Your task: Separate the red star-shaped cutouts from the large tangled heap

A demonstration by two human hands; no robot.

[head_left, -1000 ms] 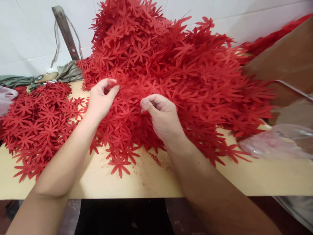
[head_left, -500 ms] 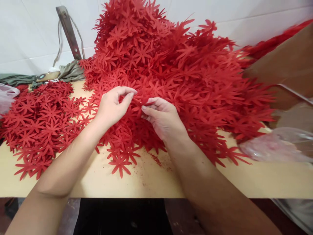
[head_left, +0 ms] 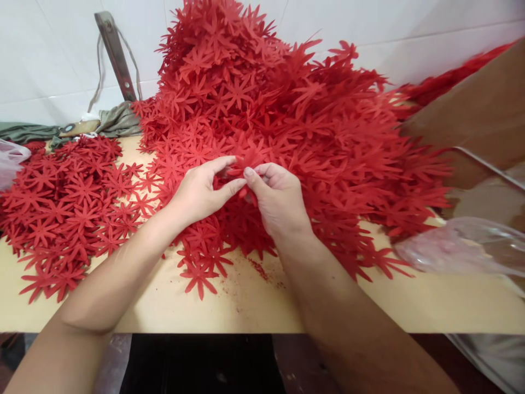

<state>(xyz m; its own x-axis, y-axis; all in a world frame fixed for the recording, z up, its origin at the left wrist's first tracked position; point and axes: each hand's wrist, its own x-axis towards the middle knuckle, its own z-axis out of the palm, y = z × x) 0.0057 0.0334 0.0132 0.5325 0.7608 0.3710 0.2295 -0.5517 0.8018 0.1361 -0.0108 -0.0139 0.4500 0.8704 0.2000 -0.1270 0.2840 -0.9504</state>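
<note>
Close together over the big red heap, both hands are at one red artificial flower [head_left: 248,157] with narrow petals. My right hand [head_left: 284,200] pinches it between thumb and bent fingers. My left hand [head_left: 197,190] meets it from the left, thumb and forefinger curved around its petals; the exact contact is partly hidden. Behind and around them rises a large heap of red flower pieces [head_left: 229,93], star-shaped with long petals. Flat red cutouts [head_left: 84,189] of the same shape lie in a second pile beyond my left forearm.
The pale tabletop [head_left: 164,309] ends just in front of me, with red crumbs [head_left: 257,268] scattered on it. At the right are a brown cardboard piece [head_left: 471,109] and a clear plastic bag [head_left: 463,246]. A metal bar [head_left: 115,54] leans by the tiled wall, near green cloth [head_left: 118,119].
My left hand has moved right and slightly down, up to my right hand. Its thumb and forefinger have spread around the flower, whose petals now show above my right thumb.
</note>
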